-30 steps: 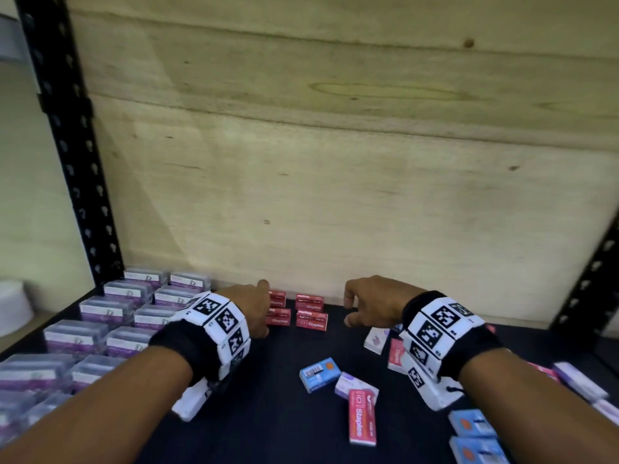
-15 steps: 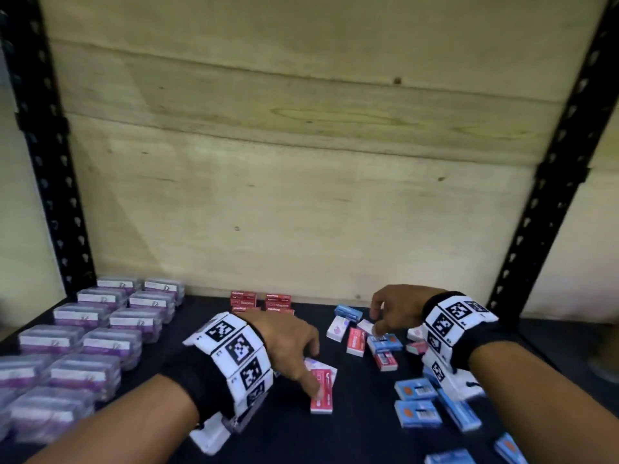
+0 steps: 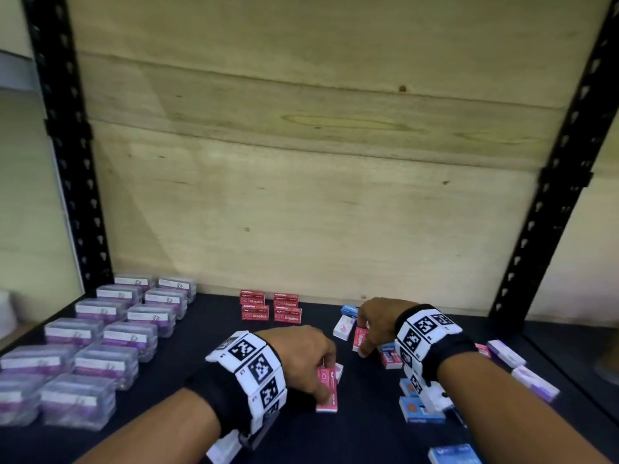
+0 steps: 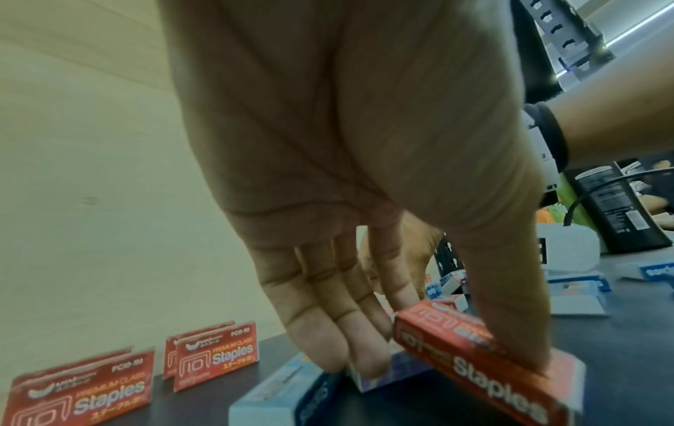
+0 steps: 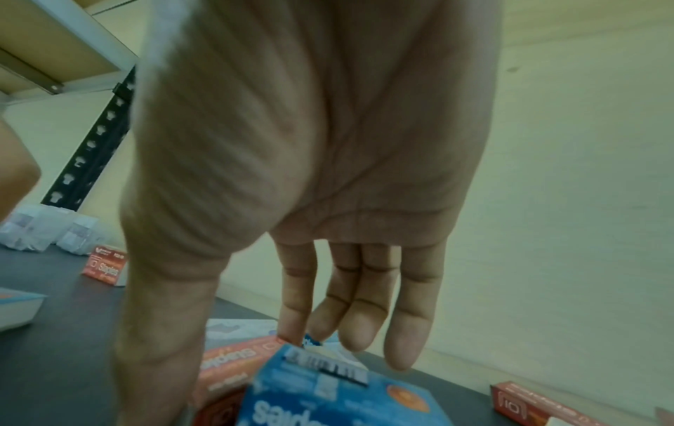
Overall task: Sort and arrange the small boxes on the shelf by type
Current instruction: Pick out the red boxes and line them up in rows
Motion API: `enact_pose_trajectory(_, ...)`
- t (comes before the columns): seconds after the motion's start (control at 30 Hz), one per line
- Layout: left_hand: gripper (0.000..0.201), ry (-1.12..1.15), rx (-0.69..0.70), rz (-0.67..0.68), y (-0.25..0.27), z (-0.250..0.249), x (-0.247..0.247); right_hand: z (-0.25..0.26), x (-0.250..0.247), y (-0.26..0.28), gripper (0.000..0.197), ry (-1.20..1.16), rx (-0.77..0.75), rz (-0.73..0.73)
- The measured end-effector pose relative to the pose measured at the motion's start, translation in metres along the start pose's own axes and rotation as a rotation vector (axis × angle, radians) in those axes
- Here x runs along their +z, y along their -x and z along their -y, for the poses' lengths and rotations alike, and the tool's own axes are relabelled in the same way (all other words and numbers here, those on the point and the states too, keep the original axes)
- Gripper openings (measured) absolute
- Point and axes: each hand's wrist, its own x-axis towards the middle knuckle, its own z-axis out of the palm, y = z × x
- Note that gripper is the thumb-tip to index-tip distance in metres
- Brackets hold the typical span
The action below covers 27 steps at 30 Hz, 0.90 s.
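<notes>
L hand [image 3: 303, 358] is down on the dark shelf [image 3: 207, 333], thumb and fingers pinching a red staple box [image 3: 327, 390] by its ends; the box is tilted, one end propped on a small white/purple box [image 4: 386, 371]. A light blue box [image 4: 277, 395] lies just beside it, seen in the left wrist view.

R hand [image 3: 373, 321] is near the back-right of the shelf, thumb and fingers curled round another red staple box [image 3: 359, 338] among the loose ones. In the right wrist view a blue staple box [image 5: 335, 397] sits just in front of that red one, but whether the hand also touches it I can't tell.

Sorted so far: four red staple boxes [image 3: 270, 306] standing upright in a 2x2 block at the back wall, and rows of clear purple-labelled boxes [image 3: 107, 333] on the left side. Unsorted blue, white and red boxes [image 3: 418, 405] are scattered on the right, under and beside the R wrist.
</notes>
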Motion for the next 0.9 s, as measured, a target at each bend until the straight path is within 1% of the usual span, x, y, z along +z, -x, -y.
enact_pose_trajectory(0.07, 0.048, 0.039, -0.002, -0.015, 0.0, 0.002, 0.002, 0.002, 0.0, 0.001, 0.058, 0.021, -0.01, -0.015)
enact_pose_trajectory(0.13, 0.047, 0.095, 0.007, -0.019, 0.001, 0.003, 0.003, 0.004, -0.001, 0.003, 0.058, 0.032, -0.029, -0.038)
enact_pose_trajectory(0.2, 0.048, 0.114, 0.047, -0.031, 0.002, 0.002, 0.004, 0.005, -0.001, 0.005, 0.061, 0.028, -0.049, -0.05)
enact_pose_trajectory(0.3, 0.047, 0.115, 0.124, -0.057, 0.003, 0.001, 0.005, 0.009, -0.001, 0.009, 0.06, 0.019, -0.08, -0.048)
enact_pose_trajectory(0.4, 0.041, 0.158, 0.165, -0.051, 0.005, 0.001, 0.005, 0.012, 0.0, 0.011, 0.064, -0.007, -0.089, -0.036)
enact_pose_trajectory(0.53, 0.031, 0.198, 0.181, -0.055, 0.007, 0.001, 0.004, 0.013, -0.001, 0.016, 0.066, -0.03, -0.094, -0.027)
enact_pose_trajectory(0.73, 0.025, 0.168, 0.209, -0.063, 0.015, -0.003, 0.005, 0.018, -0.002, 0.021, 0.064, -0.013, -0.116, 0.004)
enact_pose_trajectory(0.9, 0.022, 0.122, 0.237, -0.102, 0.021, -0.007, 0.01, 0.02, -0.002, 0.025, 0.065, 0.038, -0.16, -0.009)
